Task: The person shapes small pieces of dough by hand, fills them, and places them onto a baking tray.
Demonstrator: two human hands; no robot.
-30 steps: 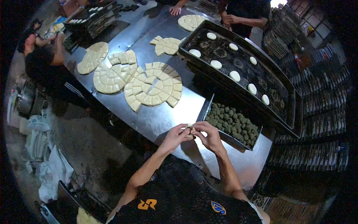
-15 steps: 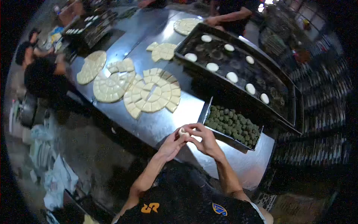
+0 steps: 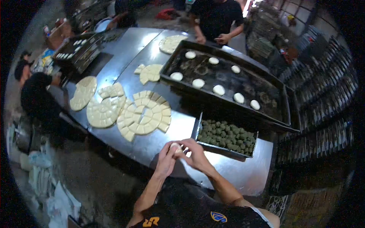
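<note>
Between my two hands, over the near edge of the metal table, is a small white dough ball [image 3: 176,147]. My left hand [image 3: 165,159] is curled around its left side, while my right hand [image 3: 194,154] presses on it from the right with bent fingers. Just beyond my right hand stands a metal tin [image 3: 224,149] full of dark green balls [image 3: 226,135]. Flat pale dough [image 3: 144,114], cut into many pieces, lies on the table ahead and to the left of my hands.
A large black tray [image 3: 235,102] with several white dough rounds [image 3: 218,90] stands beyond the tin. More cut dough [image 3: 104,112] lies on the metal table [image 3: 129,150]. One person [image 3: 216,19] stands across the table, others at the left. Racks [image 3: 323,129] line the right.
The view has tilted up, so the table and trays appear lower and further left. My hands stay together around the dough ball. The person across the table now shows more fully.
</note>
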